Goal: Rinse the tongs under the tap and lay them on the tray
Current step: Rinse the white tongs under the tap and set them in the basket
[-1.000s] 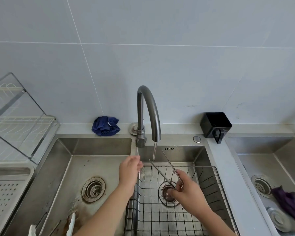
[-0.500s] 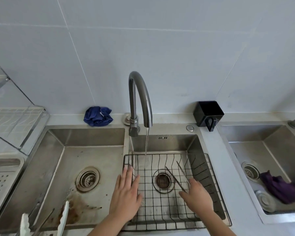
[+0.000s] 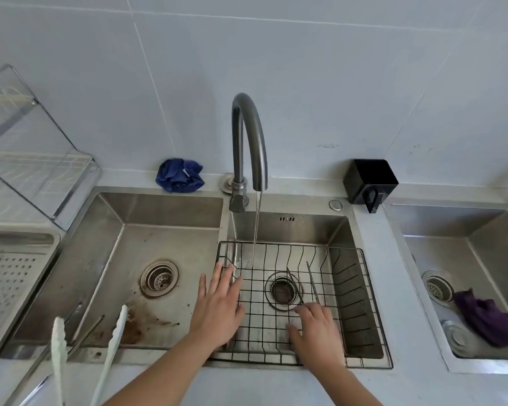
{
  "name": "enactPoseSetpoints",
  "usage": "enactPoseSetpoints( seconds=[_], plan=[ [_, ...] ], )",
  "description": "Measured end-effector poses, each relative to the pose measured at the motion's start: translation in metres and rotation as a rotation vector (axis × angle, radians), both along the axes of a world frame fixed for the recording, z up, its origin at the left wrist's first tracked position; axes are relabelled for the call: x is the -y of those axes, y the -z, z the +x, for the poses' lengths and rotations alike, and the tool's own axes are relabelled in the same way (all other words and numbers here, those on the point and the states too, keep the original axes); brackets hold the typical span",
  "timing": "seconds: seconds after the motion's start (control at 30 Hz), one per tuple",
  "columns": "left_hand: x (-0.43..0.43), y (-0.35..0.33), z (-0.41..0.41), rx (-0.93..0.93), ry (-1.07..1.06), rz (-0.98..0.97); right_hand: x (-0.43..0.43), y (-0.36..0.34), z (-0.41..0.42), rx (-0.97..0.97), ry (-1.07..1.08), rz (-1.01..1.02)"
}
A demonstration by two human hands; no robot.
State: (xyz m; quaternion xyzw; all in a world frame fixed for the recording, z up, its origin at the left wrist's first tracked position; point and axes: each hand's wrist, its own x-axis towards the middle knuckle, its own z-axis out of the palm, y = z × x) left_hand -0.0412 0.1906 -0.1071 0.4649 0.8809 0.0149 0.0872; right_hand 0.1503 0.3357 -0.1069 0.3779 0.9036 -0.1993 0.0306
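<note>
Thin metal tongs (image 3: 311, 284) lie low in the black wire basket (image 3: 361, 291) of the middle basin, their two arms pointing away from me over the drain. My right hand (image 3: 316, 329) covers their joined end, fingers curled on it. My left hand (image 3: 217, 309) rests flat and spread on the basket's left edge, holding nothing. The grey tap (image 3: 248, 142) runs, and its stream falls into the basket's far left part, apart from the tongs.
White-tipped tongs (image 3: 112, 344) and other metal utensils (image 3: 85, 332) lean on the left basin's front edge. A perforated tray (image 3: 9, 285) and dish rack (image 3: 38, 165) stand at left. Blue cloth (image 3: 179, 178), black holder (image 3: 370, 183), and a right basin with a purple cloth (image 3: 487, 317).
My right hand brought the tongs out from under the stream, down and toward me into the wire basket. My left hand drew back from the water to the basket's left edge.
</note>
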Motion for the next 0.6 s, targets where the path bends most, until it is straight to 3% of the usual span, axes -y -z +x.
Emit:
enactPoseSetpoints(
  seconds=[0.27, 0.6],
  plan=[
    [0.04, -0.017, 0.005, 0.065, -0.238, 0.118, 0.025, 0.003, -0.035, -0.016, -0.212, 0.012],
    [0.123, -0.058, -0.007, -0.1, -0.604, 0.117, 0.026, 0.017, -0.036, 0.039, -0.289, 0.006]
  ],
)
